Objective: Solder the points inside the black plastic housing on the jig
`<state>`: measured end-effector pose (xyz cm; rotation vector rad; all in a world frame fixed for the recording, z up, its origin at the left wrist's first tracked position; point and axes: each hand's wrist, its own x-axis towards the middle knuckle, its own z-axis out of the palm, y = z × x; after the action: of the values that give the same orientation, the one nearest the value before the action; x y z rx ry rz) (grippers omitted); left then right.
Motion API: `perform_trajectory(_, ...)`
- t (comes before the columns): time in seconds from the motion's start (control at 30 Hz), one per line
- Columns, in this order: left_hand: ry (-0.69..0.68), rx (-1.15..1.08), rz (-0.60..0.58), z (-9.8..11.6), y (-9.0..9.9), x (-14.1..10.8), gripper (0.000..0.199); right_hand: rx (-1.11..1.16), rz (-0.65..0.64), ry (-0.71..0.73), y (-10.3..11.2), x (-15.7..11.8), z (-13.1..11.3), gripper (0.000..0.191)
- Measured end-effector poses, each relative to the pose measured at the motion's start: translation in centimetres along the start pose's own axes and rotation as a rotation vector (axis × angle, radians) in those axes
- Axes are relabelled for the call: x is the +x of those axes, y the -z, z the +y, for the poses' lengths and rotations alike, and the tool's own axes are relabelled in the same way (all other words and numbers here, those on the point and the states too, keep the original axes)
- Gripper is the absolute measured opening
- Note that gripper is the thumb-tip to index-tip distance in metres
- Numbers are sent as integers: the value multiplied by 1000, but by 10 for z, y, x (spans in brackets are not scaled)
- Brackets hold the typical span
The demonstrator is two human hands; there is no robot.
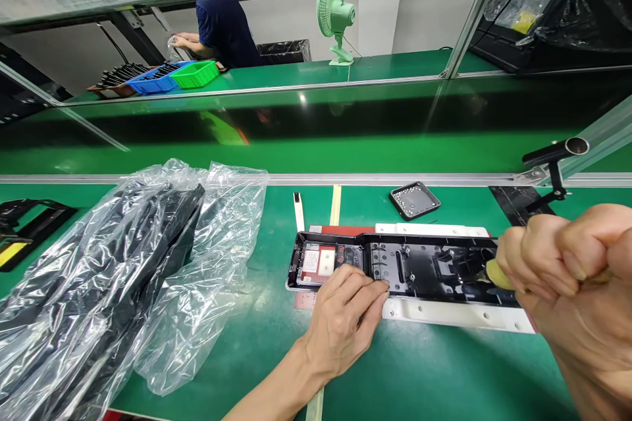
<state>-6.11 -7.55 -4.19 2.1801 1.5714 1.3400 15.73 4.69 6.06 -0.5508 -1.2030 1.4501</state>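
A long black plastic housing [424, 270] lies in a fixture with white side rails [451, 314]. At its left end is a red plate with a white block [326, 262] on it. My left hand [340, 319] is closed on the housing's near wall, fingers bent over the rim. My right hand [573, 263] is wrapped round the yellow handle of a screwdriver [500, 274], held over the housing's right end. The tool's tip is hard to make out inside the dark housing.
A small black tray [415, 200] of screws sits behind the housing. Plastic-wrapped black parts [123, 276] cover the left side. A black tube on a bracket [555, 154] stands at right. Beyond the green belt [296, 151] are a fan [336, 20], bins [195, 74] and a person [227, 29].
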Motion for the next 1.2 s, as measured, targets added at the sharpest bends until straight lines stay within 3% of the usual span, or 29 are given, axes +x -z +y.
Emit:
perform_trajectory(0.1,0,-2,4,0,0,0,28,-16,55,12,-5,0,-1,34)
perform_trajectory(0.37,8,3,1,0,-1,0,28,-7,9,10,-1,1,0,32)
perform_trajectory(0.67,6,-3,-3,0,-1,-1,28,7,-122,-10,14,2,3,32)
perform_trajectory(1.2,8,0,-6,0,-1,-1,29,-32,60,15,-9,1,-1,38)
